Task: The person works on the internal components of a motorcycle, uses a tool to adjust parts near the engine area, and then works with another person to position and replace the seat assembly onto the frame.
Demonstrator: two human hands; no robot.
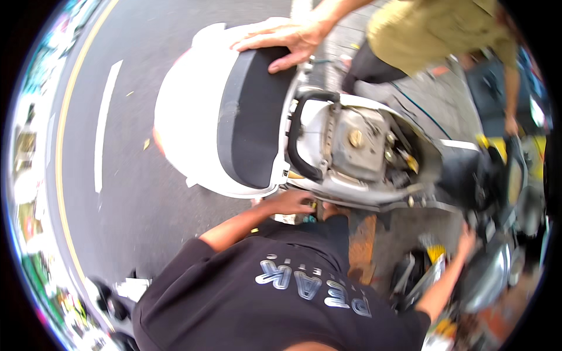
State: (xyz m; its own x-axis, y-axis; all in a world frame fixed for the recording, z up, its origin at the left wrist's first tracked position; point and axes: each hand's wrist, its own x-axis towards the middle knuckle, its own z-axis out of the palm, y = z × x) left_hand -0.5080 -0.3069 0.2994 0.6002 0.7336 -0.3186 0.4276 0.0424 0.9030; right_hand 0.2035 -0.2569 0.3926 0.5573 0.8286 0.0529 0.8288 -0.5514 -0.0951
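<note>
No packages, signs or screens

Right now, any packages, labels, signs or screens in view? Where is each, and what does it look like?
Shirt print: pale block lettering across the back of a crouching person's black shirt, bottom centre.
Yellow-and-black pack: lower right, beside the white scooter; too blurred to tell its kind.
White dashed stripe: long bar painted on the grey road, left.
Yellow line: thin curved road line, further left.
Screens: none visible.
</note>
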